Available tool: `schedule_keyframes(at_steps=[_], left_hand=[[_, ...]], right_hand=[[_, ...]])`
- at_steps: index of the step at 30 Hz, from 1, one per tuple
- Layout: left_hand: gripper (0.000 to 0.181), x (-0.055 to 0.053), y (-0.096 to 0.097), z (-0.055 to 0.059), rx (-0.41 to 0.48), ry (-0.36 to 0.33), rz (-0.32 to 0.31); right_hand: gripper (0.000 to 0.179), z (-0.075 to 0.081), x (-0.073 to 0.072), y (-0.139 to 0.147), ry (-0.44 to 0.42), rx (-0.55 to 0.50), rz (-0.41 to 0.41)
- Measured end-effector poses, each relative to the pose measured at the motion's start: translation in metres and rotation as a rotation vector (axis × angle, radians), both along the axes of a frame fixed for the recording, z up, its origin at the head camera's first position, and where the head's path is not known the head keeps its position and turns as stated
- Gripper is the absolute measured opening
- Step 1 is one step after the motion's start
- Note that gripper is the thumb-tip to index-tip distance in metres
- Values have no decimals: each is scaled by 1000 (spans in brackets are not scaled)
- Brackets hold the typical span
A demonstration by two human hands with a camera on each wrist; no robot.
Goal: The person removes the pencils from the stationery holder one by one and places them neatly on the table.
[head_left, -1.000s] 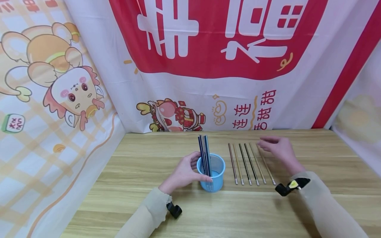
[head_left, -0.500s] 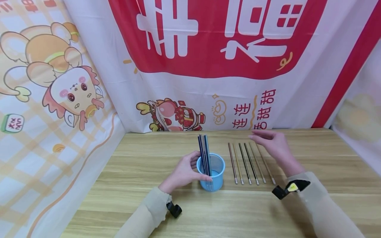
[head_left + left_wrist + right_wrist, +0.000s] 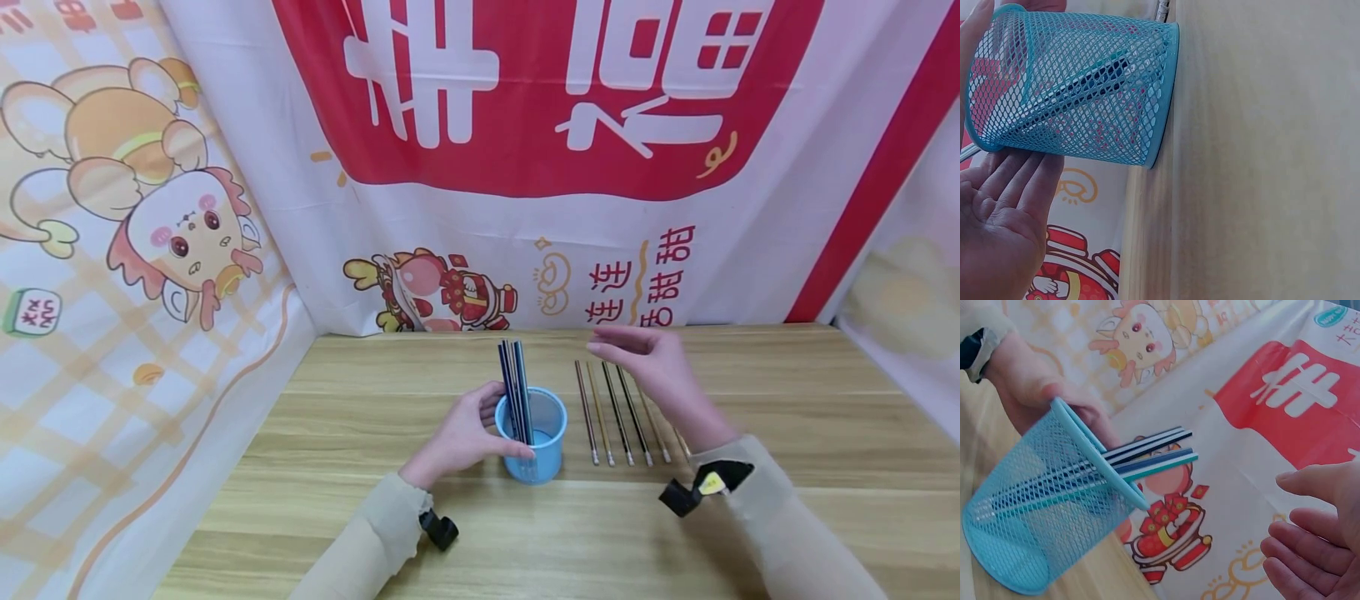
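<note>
A blue mesh pen cup stands upright on the wooden table. Several dark and blue pencils lean together inside it, their upper ends above the rim. My left hand holds the cup from its left side, thumb at the near side and fingers behind. To the right of the cup lies a row of several pencils, eraser ends toward me. Over the far ends of this row hovers my right hand, covering part of the rightmost ones. Nothing is between its thumb and fingers in the right wrist view.
The wooden table reaches back to a hanging white and red printed cloth. Another printed cloth hangs along the left side. A pale cloth borders the right. Both wrists wear small black cameras.
My right hand has moved left, from the rightmost pencil across the far ends of the row toward the cup. The left hand and the cup have stayed in place.
</note>
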State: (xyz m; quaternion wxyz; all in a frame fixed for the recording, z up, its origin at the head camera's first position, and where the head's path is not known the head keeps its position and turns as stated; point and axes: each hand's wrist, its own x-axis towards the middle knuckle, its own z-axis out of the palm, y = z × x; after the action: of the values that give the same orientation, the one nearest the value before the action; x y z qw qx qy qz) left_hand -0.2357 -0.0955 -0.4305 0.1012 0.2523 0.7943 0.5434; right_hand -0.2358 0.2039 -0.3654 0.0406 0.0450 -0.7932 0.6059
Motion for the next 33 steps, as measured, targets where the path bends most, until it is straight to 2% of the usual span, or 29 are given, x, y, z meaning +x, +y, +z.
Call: schedule_keyframes(at_steps=[6, 17, 27, 33], left_hand=[[83, 0, 0, 1, 4, -2, -7], [83, -1, 1, 1, 3, 4, -15], [81, -1, 1, 0, 16, -3, -24], [80, -2, 1, 0, 20, -7, -23]], right_hand=[[55, -1, -1, -16, 17, 1, 40], [44, -14, 2, -46, 16, 42, 123], [38, -27, 1, -62, 2, 12, 158], [38, -31, -2, -69, 4, 51, 133]])
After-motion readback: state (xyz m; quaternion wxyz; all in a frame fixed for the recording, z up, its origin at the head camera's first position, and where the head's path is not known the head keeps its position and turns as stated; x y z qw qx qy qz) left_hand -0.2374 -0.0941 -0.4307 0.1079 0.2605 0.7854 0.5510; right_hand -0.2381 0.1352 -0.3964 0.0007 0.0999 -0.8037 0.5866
